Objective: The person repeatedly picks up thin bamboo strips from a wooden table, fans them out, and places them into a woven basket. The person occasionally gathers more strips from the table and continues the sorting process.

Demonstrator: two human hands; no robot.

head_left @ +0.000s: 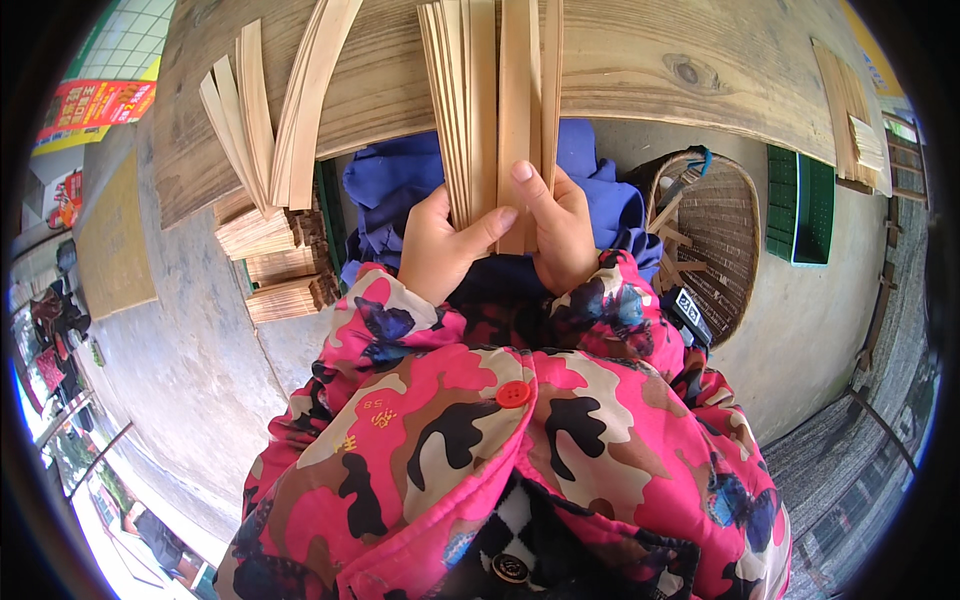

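My left hand (445, 245) grips a bundle of long, thin wooden strips (455, 110) from the left, thumb laid across its lower end. On the other side, my right hand (555, 225) holds the bundle with its thumb resting on a wider strip (515, 110). The strips stand out away from me over the plank table (680, 70), above rumpled blue cloth (610, 195). To the left, loose strips (305, 130) lie fanned in small groups on the tabletop.
Stacked wooden bundles (260, 235) sit below the table on the left. At right are a wicker basket (725, 280) holding wood pieces, a green plastic crate (805, 205), and a pile of thin boards (840, 120) on the table's end. A yellowish board (115, 250) is at far left.
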